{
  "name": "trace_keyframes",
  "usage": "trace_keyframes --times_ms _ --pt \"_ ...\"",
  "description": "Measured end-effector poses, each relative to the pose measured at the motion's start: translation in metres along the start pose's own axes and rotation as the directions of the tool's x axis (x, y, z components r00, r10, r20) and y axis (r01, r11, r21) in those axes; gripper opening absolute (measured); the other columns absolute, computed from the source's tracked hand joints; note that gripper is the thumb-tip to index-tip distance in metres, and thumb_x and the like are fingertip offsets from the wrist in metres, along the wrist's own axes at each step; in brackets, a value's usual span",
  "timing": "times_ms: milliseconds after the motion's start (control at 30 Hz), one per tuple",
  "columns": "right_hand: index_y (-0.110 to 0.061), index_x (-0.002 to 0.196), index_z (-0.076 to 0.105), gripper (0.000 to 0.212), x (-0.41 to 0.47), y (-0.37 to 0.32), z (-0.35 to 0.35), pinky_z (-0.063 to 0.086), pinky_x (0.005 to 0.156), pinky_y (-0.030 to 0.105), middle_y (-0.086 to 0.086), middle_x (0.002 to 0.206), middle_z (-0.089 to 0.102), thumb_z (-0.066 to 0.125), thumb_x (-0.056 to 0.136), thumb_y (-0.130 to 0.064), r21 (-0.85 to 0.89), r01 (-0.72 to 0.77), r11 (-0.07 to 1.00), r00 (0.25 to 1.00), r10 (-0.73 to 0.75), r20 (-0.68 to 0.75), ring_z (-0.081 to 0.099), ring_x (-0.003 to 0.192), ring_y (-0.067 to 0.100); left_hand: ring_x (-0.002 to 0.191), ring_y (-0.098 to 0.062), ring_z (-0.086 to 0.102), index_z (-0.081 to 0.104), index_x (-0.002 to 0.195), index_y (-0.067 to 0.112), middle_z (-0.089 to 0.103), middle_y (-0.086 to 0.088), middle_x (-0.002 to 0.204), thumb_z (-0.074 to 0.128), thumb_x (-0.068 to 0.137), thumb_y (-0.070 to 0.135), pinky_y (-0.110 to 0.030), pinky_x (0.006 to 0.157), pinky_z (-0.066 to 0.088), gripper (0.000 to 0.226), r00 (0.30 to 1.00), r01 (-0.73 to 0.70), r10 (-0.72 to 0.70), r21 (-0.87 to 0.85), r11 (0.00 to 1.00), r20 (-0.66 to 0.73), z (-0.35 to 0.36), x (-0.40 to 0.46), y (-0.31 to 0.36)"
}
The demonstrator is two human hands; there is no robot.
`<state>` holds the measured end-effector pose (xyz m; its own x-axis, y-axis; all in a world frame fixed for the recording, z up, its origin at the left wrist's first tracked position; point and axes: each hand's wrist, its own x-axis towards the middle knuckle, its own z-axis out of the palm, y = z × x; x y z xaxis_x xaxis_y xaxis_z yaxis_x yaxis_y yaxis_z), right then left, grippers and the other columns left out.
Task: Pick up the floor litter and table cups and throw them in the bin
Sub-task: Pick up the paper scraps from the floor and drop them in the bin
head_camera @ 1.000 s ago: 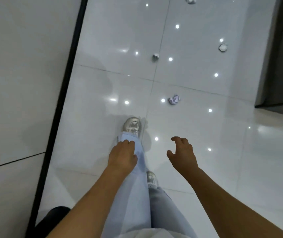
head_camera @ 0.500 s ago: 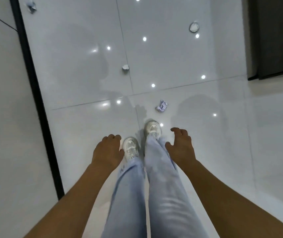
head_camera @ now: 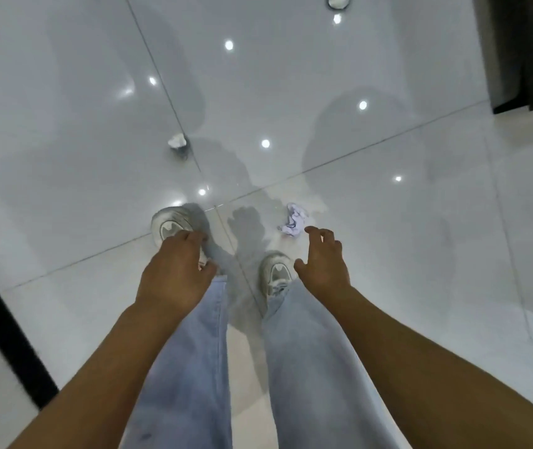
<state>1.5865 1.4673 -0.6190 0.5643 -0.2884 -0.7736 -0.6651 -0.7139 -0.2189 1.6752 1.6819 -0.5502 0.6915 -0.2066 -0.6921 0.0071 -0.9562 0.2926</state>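
The person has stepped closer over the last second, so the right hand (head_camera: pixel 321 260), loose-fingered and holding nothing, now hangs just beside the crumpled paper (head_camera: pixel 294 220) on the floor (head_camera: pixel 388 254). The left hand (head_camera: pixel 177 270) is half curled and seems to hold nothing. Farther on lie a white wad (head_camera: pixel 177 140) and another scrap (head_camera: pixel 338 1), so collecting has probably barely begun

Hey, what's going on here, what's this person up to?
A person is standing on a glossy white tiled floor, looking down at scattered litter. Both hands are empty: the right hand reaches, fingers spread, toward a crumpled pale paper just ahead of it, not touching it. The left hand hangs loosely curled. A second paper ball and another piece lie farther off. Nothing is picked up yet.
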Motion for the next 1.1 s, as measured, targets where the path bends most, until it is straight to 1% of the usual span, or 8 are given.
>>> trace_keyframes --times_ms 167,300,500,767,867,967,1033,1100 --pt "-0.022 0.147 0.02 0.079 0.104 0.008 0.065 0.041 0.081 0.032 0.004 0.152 0.017 0.066 0.084 -0.016 0.051 -0.093 0.994 0.995 0.095 -0.034 0.029 0.131 0.029 0.119 -0.022 0.05 0.052 0.132 0.018 0.054 -0.005 0.133 0.061 0.09 0.025 -0.03 0.086 0.039 0.044 0.998 -0.049 0.049 0.002 0.999 -0.037 0.033 0.094 -0.04" --pt "-0.026 0.149 0.015 0.091 0.169 0.017 0.105 0.047 0.095 0.044 0.0 0.155 0.009 0.073 0.08 -0.011 0.076 -0.18 0.981 0.982 0.184 -0.05 0.023 0.136 0.031 0.119 -0.021 0.051 0.053 0.13 0.016 0.055 -0.004 0.132 0.063 0.089 0.024 -0.024 0.089 0.035 0.043 0.995 -0.096 0.096 0.026 0.995 -0.007 0.058 0.156 -0.068" --pt "-0.017 0.142 0.032 0.074 0.186 0.013 0.131 0.046 0.094 0.043 0.005 0.145 0.031 0.07 0.079 -0.008 0.115 -0.151 0.982 0.98 0.164 -0.114 0.035 0.126 0.03 0.123 -0.016 0.044 0.046 0.136 0.021 0.048 0.002 0.136 0.056 0.092 0.026 -0.025 0.095 0.035 0.045 0.987 -0.112 0.113 -0.015 0.994 0.112 0.07 0.196 -0.079" --pt "-0.019 0.142 0.034 0.071 0.129 -0.088 0.084 0.033 0.091 0.021 -0.001 0.137 0.047 0.069 0.082 -0.032 0.203 0.097 0.974 0.995 -0.091 -0.038 0.046 0.122 0.019 0.122 -0.018 0.046 0.044 0.135 0.022 0.048 0.0 0.136 0.055 0.093 0.029 -0.03 0.095 0.039 0.044 0.971 -0.063 0.086 -0.105 0.992 0.224 0.018 0.167 -0.041" --pt "-0.023 0.145 0.027 0.078 0.105 -0.137 0.05 0.032 0.093 0.02 -0.005 0.141 0.044 0.072 0.082 -0.034 0.216 0.173 0.961 0.985 -0.168 -0.037 0.043 0.126 0.014 0.12 -0.016 0.05 0.046 0.133 0.026 0.051 0.004 0.134 0.06 0.09 0.033 -0.024 0.094 0.037 0.045 0.968 0.045 0.017 -0.238 0.97 0.25 -0.017 0.151 -0.033" --pt "-0.022 0.147 0.025 0.08 0.079 -0.182 0.01 0.041 0.093 0.023 -0.005 0.139 0.045 0.072 0.083 -0.035 0.231 0.256 0.939 0.966 -0.257 -0.027 0.043 0.126 0.013 0.115 -0.015 0.054 0.05 0.131 0.024 0.055 0.003 0.13 0.065 0.087 0.033 -0.027 0.097 0.044 0.047 0.956 0.12 -0.011 -0.357 0.926 0.293 -0.057 0.138 -0.029" --pt "-0.02 0.149 0.023 0.078 0.063 -0.21 -0.017 0.045 0.093 0.025 -0.004 0.138 0.044 0.069 0.085 -0.03 0.219 0.312 0.924 0.949 -0.316 -0.021 0.042 0.125 0.012 0.105 -0.014 0.057 0.052 0.129 0.021 0.057 0.001 0.125 0.066 0.085 0.029 -0.028 0.092 0.048 0.047 0.952 0.159 -0.025 -0.426 0.89 0.304 -0.087 0.13 -0.027" --pt "-0.019 0.15 0.021 0.076 0.05 -0.236 -0.041 0.045 0.093 0.025 -0.005 0.139 0.042 0.065 0.088 -0.025 0.194 0.358 0.913 0.931 -0.364 -0.002 0.041 0.125 0.011 0.097 -0.01 0.057 0.052 0.128 0.021 0.058 0.005 0.12 0.065 0.085 0.025 -0.021 0.082 0.045 0.044 0.949 0.179 -0.025 -0.473 0.863 0.313 -0.115 0.124 -0.027"
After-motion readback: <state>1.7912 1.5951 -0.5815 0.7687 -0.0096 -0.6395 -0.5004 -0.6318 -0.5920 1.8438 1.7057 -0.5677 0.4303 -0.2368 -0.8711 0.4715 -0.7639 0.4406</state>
